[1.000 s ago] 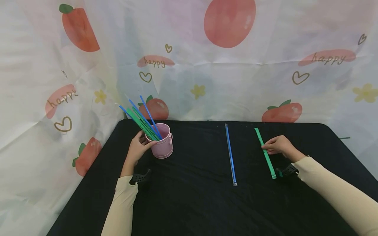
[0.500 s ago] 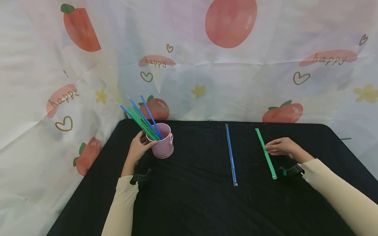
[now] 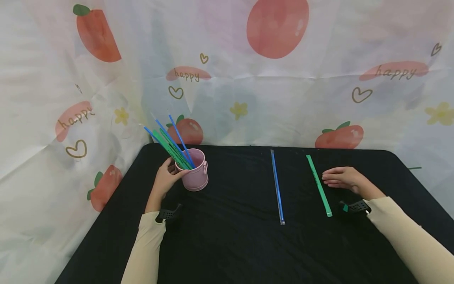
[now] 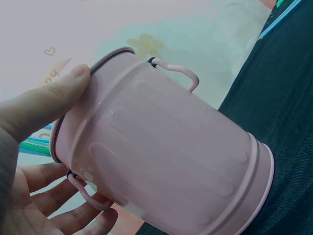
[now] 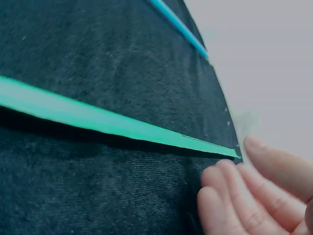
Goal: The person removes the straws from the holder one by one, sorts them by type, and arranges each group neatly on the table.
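Note:
My left hand (image 3: 165, 177) grips a small pink metal bucket (image 3: 196, 180) at the table's back left, thumb on its rim and fingers round its side by one handle (image 4: 88, 193). Several green and blue straws (image 3: 166, 142) lean out of it to the left. Over on the right, my right hand (image 3: 342, 178) hovers just beside a green wrapped straw (image 3: 319, 185), apart from it and holding nothing. Its fingers lie loosely together, the thumb apart from them in the right wrist view. Left of the green straw lies a blue straw (image 3: 277, 187) in a clear wrapper.
A black cloth (image 3: 230, 236) covers the table. Behind it and along the left side hangs a pale curtain (image 3: 283, 98) printed with fruit and hearts. Both lying straws point roughly away from me, with a strip of cloth between them.
My right hand has let go of the green straw and drawn back a little to the right. That straw stays on the cloth. The left hand and bucket have not moved.

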`<state>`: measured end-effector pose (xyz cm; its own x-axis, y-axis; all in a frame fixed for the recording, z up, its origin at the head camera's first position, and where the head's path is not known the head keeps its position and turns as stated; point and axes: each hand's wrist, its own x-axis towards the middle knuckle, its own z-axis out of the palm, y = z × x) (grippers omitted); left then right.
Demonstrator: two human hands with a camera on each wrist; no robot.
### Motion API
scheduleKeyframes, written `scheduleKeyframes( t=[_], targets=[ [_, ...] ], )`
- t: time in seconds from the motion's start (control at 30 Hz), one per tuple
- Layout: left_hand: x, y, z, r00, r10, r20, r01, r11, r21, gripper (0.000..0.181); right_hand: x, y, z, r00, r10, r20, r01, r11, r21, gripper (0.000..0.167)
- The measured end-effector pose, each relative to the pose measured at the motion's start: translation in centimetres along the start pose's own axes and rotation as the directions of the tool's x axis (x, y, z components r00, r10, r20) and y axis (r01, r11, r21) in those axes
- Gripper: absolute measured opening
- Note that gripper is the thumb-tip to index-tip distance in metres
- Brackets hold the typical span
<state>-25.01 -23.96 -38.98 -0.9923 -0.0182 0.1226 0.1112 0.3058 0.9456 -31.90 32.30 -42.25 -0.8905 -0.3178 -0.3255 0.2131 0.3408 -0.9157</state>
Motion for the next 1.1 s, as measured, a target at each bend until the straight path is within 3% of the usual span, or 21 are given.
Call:
scheduleKeyframes(
  t=[0.17,0.4,0.73,0.97,1.1],
  targets=[
    [-0.1,0.1,0.0,1.0,0.009,0.002,-0.009,1.0,0.006,0.064,-0.3,0.4,-0.1,0.99,-0.14,-0.002,0.139,0.987,0.079,0.019],
    [-0.1,-0.1,-0.1,1.0,-0.005,0.005,0.005,1.0,0.004,0.065,0.0,1.1,0.5,0.941,-0.336,-0.046,0.339,0.926,0.165,0.025],
    [-0.1,-0.1,-0.1,1.0,0.004,0.006,-0.004,1.0,0.012,0.064,-0.3,-0.1,1.4,0.876,-0.467,-0.116,0.482,0.851,0.211,0.028],
    [1.1,-2.5,-0.2,1.0,0.013,-0.001,-0.013,1.0,0.003,0.067,-0.4,-2.6,2.5,0.835,-0.534,-0.128,0.549,0.82,0.161,0.029],
    [1.3,-2.9,-0.1,1.0,0.024,-0.009,-0.023,1.0,0.02,0.067,-0.1,-4.3,3.3,0.818,-0.561,-0.13,0.574,0.81,0.118,0.028]
  ],
)
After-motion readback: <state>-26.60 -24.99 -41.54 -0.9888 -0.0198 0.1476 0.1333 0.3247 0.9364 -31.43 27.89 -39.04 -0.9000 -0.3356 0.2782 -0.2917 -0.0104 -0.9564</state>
